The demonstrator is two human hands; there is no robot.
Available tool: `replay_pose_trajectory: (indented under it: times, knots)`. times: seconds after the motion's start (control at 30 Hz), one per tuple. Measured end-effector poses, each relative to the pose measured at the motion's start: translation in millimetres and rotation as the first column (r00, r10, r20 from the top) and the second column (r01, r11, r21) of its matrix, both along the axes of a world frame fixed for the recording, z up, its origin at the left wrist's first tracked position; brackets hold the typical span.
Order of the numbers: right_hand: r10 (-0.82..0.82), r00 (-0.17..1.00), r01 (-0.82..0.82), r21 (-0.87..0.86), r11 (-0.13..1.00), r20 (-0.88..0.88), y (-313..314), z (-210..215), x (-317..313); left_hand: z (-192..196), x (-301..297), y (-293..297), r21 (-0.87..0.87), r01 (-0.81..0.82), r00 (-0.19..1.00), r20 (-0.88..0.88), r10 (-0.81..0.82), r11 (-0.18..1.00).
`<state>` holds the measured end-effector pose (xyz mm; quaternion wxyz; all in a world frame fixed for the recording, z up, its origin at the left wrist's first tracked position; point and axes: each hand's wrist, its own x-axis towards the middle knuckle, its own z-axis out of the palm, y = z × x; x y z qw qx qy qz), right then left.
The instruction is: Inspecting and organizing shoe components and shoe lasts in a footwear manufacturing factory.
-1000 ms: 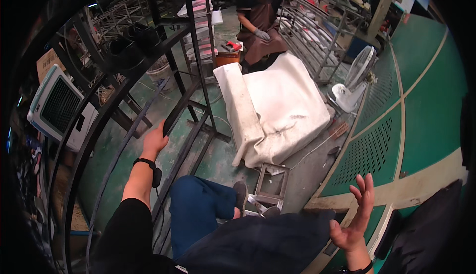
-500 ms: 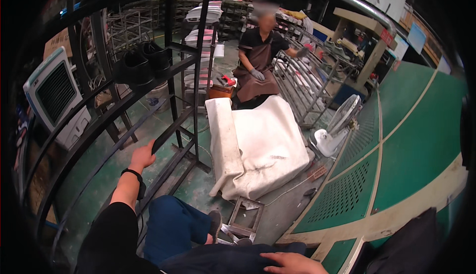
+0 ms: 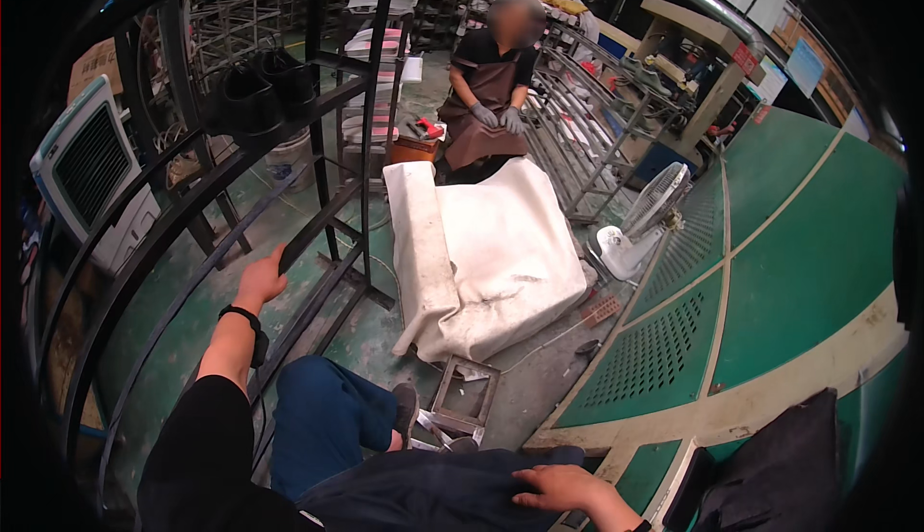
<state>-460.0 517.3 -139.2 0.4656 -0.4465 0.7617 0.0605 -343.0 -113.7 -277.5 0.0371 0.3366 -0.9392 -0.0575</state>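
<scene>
On the left, my left hand (image 3: 262, 277) is closed around a lower bar of a black metal rack (image 3: 321, 223), its arm stretched forward with a dark band at the wrist. A pair of black shoes (image 3: 248, 101) sits on the rack's upper rails, above and beyond that hand. My right hand (image 3: 561, 487) lies on my dark-clothed lap with its fingers stretched out and nothing in it. In front of me stands a bulky block covered by a white cloth (image 3: 500, 253).
Beyond the cloth sits a co-worker (image 3: 486, 89) in a brown apron and grey gloves. A white fan (image 3: 654, 200) and green cabinet panels (image 3: 808, 272) line the right. A small metal frame (image 3: 465, 390) stands by my foot; an air cooler (image 3: 91, 171) is far left.
The co-worker's outstretched arm has come back, and both gloved hands now rest on the apron. My view has shifted slightly; my left hand stays on the rack and my right on my lap.
</scene>
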Motion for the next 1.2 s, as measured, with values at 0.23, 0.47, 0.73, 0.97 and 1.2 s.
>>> replay_pose_trajectory:
  times: [0.23, 0.47, 0.73, 0.97, 1.2]
  knots:
    - [-0.002, 1.000, 0.003, 0.030, 1.000, -0.005, -3.0, 8.3, 5.7, 8.3, 1.8, 7.3, 0.008, -0.010, 1.000, 0.020, 0.010, 1.000]
    - [0.004, 1.000, -0.004, 0.011, 1.000, 0.003, -6.7, 11.4, 8.9, 6.9, 4.5, 4.1, -0.004, -0.007, 1.000, 0.011, 0.007, 1.000]
    - [-0.018, 1.000, 0.018, -0.014, 1.000, 0.004, -4.2, 12.4, 7.8, 9.1, -1.7, 7.2, 0.012, -0.028, 0.997, 0.070, 0.027, 1.000]
    - [-0.100, 0.995, 0.098, -0.075, 0.992, -0.023, -11.1, 23.0, 14.2, 1.9, 7.4, 1.1, 0.027, -0.029, 1.000, 0.008, 0.029, 0.999]
    - [-0.119, 0.993, 0.119, -0.027, 0.993, 0.007, -20.7, 37.2, 19.5, 7.3, 0.7, 4.8, 0.068, -0.030, 0.999, -0.017, 0.031, 0.997]
